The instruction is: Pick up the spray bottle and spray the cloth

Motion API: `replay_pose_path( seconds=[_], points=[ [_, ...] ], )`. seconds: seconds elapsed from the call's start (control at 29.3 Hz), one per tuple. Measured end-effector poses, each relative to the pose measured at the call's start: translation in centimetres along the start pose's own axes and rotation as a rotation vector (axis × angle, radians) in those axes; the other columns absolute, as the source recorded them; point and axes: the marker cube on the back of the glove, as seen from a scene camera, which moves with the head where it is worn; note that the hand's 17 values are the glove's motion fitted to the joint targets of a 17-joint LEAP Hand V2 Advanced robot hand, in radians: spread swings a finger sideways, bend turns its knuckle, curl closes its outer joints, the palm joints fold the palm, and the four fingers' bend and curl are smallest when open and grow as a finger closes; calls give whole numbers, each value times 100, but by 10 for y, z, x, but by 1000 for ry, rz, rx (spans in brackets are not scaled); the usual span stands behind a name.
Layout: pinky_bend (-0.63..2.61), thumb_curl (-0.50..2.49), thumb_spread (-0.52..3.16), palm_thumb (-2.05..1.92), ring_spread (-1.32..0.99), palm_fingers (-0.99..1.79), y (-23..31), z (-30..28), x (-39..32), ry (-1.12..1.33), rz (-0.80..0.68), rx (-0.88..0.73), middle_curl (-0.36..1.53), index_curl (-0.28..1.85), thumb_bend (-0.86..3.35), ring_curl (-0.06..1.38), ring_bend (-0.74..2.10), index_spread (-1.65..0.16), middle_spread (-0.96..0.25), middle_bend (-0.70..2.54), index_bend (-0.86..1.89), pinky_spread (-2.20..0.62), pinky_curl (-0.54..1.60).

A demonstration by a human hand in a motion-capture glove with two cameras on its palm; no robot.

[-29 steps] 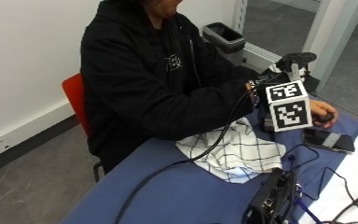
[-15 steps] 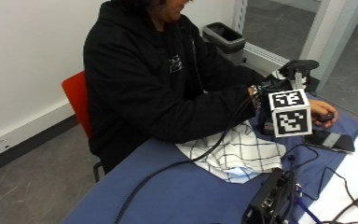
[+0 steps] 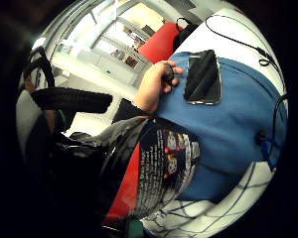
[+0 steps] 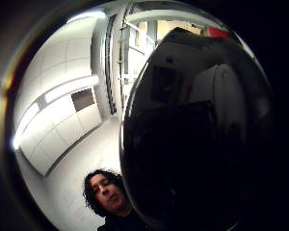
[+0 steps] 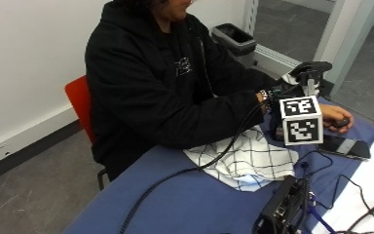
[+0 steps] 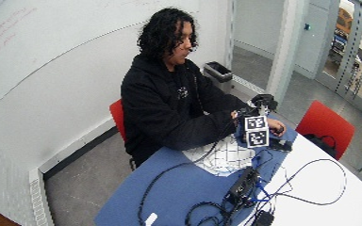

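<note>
In the outside view my gloved right hand grips the spray bottle and holds it upright, just past the far edge of the cloth; only the bottle's black trigger head shows clearly. The white cloth with a dark grid lies crumpled on the blue table cover. From the little finger side, the bottle's black and red label lies close to the palm, with the cloth beneath it. The thumb side view is mostly filled by the bottle's dark body.
The bare left hand rests on the table holding a small dark object, beside a black phone. A black device with cables sits at the near table edge. A bin stands on the floor behind.
My right hand has sunk a little with the spray bottle, bringing it closer to the cloth. The cloth and the left hand have stayed put.
</note>
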Motion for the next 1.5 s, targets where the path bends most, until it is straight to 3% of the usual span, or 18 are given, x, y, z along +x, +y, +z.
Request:
replay_pose_path(
  seconds=[0.2, 0.34, 0.48, 0.78, 0.96, 1.23, 1.5],
  points=[
    [41, 96, 58, 96, -18, 114, 16, -9, 1, 1, 64, -147, 63, 71, -3, 51, 67, -27, -17, 62, 26, -22, 45],
    [35, 90, 73, 92, -12, 75, 37, -36, -4, 180, 67, -165, 59, 68, -4, 50, 56, -25, -11, 53, 15, -8, 46],
    [45, 84, 85, 88, -9, 58, 71, -73, -17, 356, 58, -150, 54, 59, -3, 49, 52, -25, -6, 40, 3, -1, 47],
    [49, 73, 99, 84, -2, 45, 108, -146, -44, 630, 12, -81, 46, 43, -3, 42, 45, -26, 0, 30, 7, 12, 44],
    [54, 68, 103, 81, 0, 36, 153, -175, -63, 805, 22, -167, 42, 39, -3, 40, 40, -30, 1, 20, 11, 16, 44],
    [47, 61, 106, 77, 2, 17, 181, -208, -87, 1108, 79, -210, 39, 35, -3, 36, 32, -36, -1, 18, 14, 21, 41],
    [42, 57, 104, 79, 5, 11, 185, -211, -87, 1122, 121, -294, 36, 36, -2, 30, 16, -39, -1, 17, 25, 23, 38]
  ],
)
